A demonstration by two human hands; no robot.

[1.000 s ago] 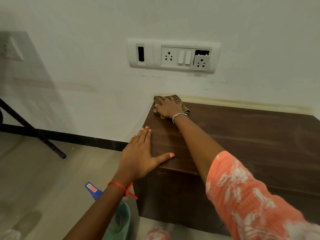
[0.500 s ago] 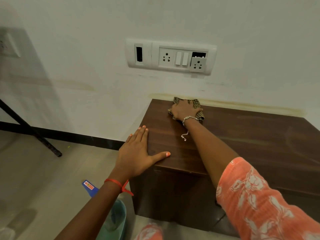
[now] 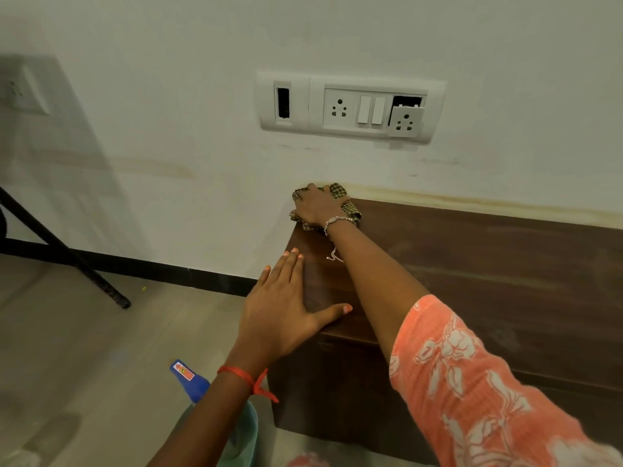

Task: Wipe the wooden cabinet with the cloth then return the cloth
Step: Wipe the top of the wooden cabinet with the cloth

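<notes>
The bunched cloth (image 3: 351, 210) is being gripped and pressed by the right hand (image 3: 318, 206) at the cabinet (image 3: 488, 271) far-left corner by the wall, the left hand (image 3: 279, 310) being rested flat and open on top, so the cloth risks being swept off the edge.

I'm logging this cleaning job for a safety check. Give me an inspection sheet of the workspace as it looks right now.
Surface: dark wooden cabinet top, faint streaks.
Job's things: checked cloth, bunched at the top's far left corner.
Clutter: blue bottle and green bucket, low beside the cabinet.
Hands: right hand grips the cloth; left hand rests flat on the near left corner.
Cables: nothing seen.
Surroundings: white wall; socket panel above the cabinet, one socket hanging loose; black stand leg at left.
</notes>
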